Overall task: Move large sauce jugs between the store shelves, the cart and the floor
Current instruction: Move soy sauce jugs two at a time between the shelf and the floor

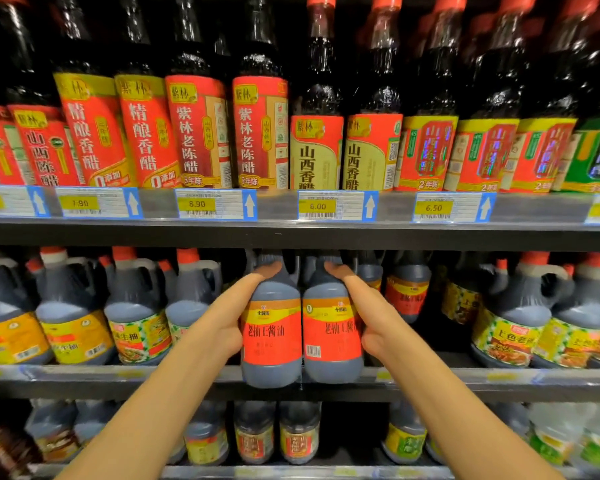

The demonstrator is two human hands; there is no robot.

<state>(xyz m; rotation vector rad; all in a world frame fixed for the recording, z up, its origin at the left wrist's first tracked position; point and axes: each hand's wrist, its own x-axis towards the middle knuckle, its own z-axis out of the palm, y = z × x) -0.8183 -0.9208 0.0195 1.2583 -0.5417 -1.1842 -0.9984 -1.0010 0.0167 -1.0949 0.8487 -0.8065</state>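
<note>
Two large dark sauce jugs with red labels stand side by side at the front edge of the middle shelf point(84, 381). My left hand point(234, 313) wraps the left side of the left jug point(272, 337), fingers up by its shoulder. My right hand point(364, 313) wraps the right side of the right jug point(331, 336) in the same way. The two jugs touch each other, and their bottoms hang slightly over the shelf lip. Their caps are hidden under the upper shelf.
More jugs with yellow labels point(75, 327) fill the middle shelf to the left and others point(510, 327) to the right. Tall vinegar bottles point(198, 133) line the upper shelf above price tags point(215, 204). Smaller jugs point(255, 433) sit on the shelf below.
</note>
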